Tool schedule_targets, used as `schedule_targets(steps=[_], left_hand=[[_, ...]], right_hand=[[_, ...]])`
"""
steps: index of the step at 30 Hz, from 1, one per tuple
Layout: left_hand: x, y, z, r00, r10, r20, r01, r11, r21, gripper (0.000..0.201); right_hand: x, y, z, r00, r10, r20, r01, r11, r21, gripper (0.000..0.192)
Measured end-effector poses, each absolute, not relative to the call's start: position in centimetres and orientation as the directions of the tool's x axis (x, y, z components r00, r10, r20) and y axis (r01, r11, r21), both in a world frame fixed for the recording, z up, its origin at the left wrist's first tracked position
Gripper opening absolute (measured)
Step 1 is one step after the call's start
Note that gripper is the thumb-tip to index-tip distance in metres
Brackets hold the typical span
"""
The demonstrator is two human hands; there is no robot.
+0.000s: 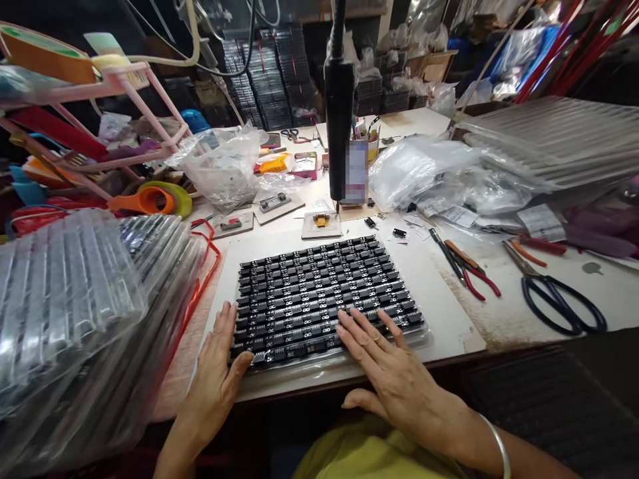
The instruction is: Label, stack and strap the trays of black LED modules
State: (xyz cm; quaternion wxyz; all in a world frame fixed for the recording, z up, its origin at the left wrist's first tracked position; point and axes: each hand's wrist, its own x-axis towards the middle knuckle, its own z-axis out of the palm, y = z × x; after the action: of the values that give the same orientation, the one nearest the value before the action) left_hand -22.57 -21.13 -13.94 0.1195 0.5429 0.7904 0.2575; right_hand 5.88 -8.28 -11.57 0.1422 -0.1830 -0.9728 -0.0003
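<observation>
The tray [423, 332], a clear plastic one, is lying flat on the white board [452, 329] at the front of the bench, directly between the operator's hands. Rows of black circuit modules [319, 293] are covering it from rear to front.

The left hand [215, 362] is resting along the tray's left edge, its fingers lying close together and its thumb standing apart at the front corner. The right hand [387, 362] is reaching over the front right part, its fingers fanning out with tips on or just above the modules (exact contact is not showing). Neither hand is pinching anything.

The step in hand is apparently squaring or steadying the filled tray. The next move is probably calling for light, even pressure at both sides, keeping the tray level so that no module is shifting.

Behind the tray, a black hand tool [341, 126] is hanging tip-down beside a small block [310, 234]. Pliers [472, 269] and scissors [536, 274] are lying to the right, well apart from the hands.
</observation>
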Motion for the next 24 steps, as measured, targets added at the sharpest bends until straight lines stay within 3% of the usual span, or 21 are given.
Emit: schedule_targets(steps=[8,13,20,24], left_hand=[[-23.9,-19.8,-13.2,-0.395,0.909,0.129,0.822,0.287,0.492,0.067],[-23.5,-19.0,-14.2,-0.333,0.938,0.100,0.840,0.247,0.484,0.065],[-23.6,-18.9,-13.3,-0.352,0.932,0.088,0.833,0.269,0.483,0.066],[-25.2,-17.3,-12.6,-0.406,0.910,0.082,0.806,0.314,0.502,0.069]], right_hand=[[11.1,-4.8,-12.2,-0.684,0.648,0.334,0.652,0.749,-0.119,0.069],[12.4,-5.1,-12.7,-0.729,0.631,0.266,0.622,0.772,-0.127,0.069],[11.4,-4.5,-13.0,-0.734,0.622,0.273,0.613,0.780,-0.126,0.072],[11.5,-4.0,-12.6,-0.716,0.626,0.309,0.583,0.780,-0.229,0.065]])
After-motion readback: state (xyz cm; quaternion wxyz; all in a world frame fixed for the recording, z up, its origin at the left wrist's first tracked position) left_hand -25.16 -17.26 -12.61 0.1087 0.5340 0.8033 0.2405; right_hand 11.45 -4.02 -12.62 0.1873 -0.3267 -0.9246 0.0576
